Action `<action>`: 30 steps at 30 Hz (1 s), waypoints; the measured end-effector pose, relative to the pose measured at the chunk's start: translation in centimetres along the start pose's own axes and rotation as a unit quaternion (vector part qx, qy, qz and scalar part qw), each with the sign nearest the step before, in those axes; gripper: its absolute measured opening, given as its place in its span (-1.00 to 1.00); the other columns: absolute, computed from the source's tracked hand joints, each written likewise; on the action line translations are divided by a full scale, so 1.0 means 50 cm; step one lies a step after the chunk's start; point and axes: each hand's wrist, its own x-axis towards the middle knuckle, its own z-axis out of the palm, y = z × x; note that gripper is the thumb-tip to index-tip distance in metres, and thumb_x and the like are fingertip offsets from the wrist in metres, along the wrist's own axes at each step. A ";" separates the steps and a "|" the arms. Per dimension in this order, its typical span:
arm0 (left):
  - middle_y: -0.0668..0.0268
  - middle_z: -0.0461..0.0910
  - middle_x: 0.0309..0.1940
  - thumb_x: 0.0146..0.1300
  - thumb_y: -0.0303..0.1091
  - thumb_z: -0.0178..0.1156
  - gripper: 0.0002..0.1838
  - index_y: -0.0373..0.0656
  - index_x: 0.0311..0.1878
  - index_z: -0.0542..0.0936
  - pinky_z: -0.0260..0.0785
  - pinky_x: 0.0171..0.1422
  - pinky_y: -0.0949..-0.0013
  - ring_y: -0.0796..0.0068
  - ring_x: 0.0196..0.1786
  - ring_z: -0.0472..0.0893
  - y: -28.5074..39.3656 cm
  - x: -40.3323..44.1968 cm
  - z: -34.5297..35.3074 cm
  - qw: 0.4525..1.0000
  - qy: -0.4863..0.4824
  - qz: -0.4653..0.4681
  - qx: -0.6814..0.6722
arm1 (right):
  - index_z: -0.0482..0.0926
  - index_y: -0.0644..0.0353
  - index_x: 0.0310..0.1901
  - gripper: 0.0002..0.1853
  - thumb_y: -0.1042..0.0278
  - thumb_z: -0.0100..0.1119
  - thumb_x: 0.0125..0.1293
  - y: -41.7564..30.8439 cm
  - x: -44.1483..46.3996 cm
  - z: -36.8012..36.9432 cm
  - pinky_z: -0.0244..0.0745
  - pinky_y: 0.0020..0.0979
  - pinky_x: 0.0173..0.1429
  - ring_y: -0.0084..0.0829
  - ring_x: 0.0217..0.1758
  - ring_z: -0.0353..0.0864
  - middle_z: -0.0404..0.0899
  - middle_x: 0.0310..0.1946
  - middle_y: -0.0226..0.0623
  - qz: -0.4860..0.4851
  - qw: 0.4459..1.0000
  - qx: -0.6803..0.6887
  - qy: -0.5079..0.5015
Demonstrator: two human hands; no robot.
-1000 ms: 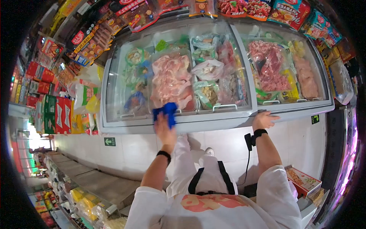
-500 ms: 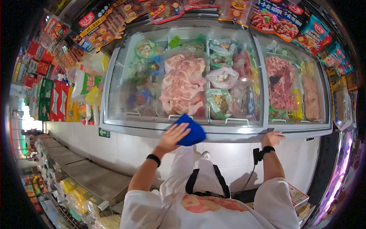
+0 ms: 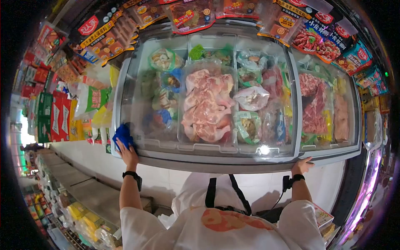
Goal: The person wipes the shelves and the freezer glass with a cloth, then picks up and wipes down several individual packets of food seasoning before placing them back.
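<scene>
A blue cloth (image 3: 122,136) lies against the front left corner of the freezer's frame, with my left hand (image 3: 126,151) pressed on it, fingers spread. My right hand (image 3: 302,166) rests on the front edge of the grey freezer frame (image 3: 233,167), near the upright divider between the two lids; its fingers point right, and nothing shows in it. Under the glass lid are a tray of raw meat pieces (image 3: 208,106) and bagged foods (image 3: 251,98). Red meat (image 3: 315,109) lies under the right lid.
Hanging packets (image 3: 191,16) line the shelf behind the freezer. Red boxes (image 3: 61,116) and a green-and-white bag (image 3: 92,98) stand at the left. Lower left is a shelf (image 3: 71,179) with packaged goods. An open carton (image 3: 322,216) stands at the lower right.
My left hand has moved left along the freezer's front edge with the blue cloth, reaching the corner. My right hand has stayed on the front edge. The view has shifted slightly.
</scene>
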 end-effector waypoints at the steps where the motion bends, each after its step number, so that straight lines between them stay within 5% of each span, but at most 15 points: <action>1: 0.15 -0.18 0.51 0.43 -0.15 -0.23 -0.34 -0.25 0.47 -0.11 -0.34 0.52 -0.06 0.18 0.53 -0.14 0.002 0.019 0.007 0.998 0.008 -0.061 0.032 | -0.11 0.03 0.45 -0.15 -0.42 -0.37 0.32 0.004 0.004 0.008 0.42 0.08 0.06 0.26 0.04 0.45 0.24 0.13 0.39 -0.010 1.000 -0.021 0.018; 18: 0.02 -0.07 0.47 0.45 0.03 -0.30 -0.30 -0.27 0.46 -0.07 -0.29 0.48 -0.14 0.05 0.51 -0.10 -0.136 0.158 0.084 0.994 0.053 -0.095 0.013 | -0.10 0.16 0.44 -0.14 -0.34 -0.25 0.34 0.003 0.017 0.009 0.39 0.01 0.16 0.28 0.12 0.40 0.18 0.20 0.47 -0.047 0.999 -0.005 -0.002; 30: -0.06 0.01 0.43 0.44 0.03 -0.27 -0.32 -0.30 0.43 0.03 -0.27 0.49 -0.11 -0.01 0.48 -0.04 -0.102 0.164 0.054 0.990 0.059 -0.128 0.004 | -0.20 0.19 0.45 -0.08 -0.40 -0.32 0.32 0.007 0.025 0.007 0.27 0.01 0.25 0.29 0.17 0.34 0.12 0.19 0.55 -0.047 0.998 -0.040 -0.018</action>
